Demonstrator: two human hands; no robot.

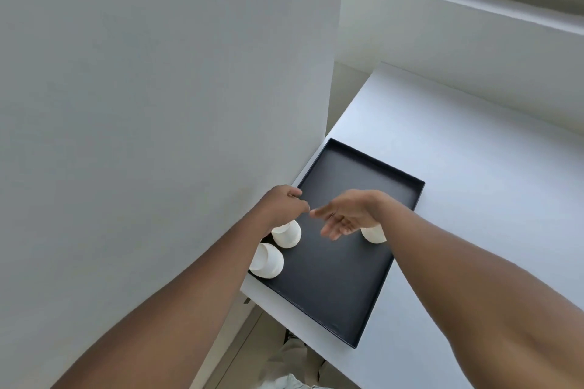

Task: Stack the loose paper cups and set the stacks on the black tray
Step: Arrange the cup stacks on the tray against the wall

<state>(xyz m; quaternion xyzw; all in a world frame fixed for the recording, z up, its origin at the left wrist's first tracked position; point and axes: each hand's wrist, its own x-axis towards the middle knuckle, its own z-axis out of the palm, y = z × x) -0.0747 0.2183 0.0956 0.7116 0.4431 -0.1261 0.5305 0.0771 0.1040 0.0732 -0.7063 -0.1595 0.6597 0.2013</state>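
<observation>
Three white paper cups [286,234], seemingly inverted, on black tray [341,278]

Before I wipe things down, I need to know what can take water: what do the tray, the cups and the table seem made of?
Black tray: matte, thin-walled, likely plastic or coated metal; cannot tell which. Cups: white, matte, looks like paper; keep dry. Table: smooth, white, probably laminate.

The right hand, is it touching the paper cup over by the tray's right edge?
Cannot tell. In the head view the right hand overlaps the paper cup, hiding any contact or gap.
</observation>
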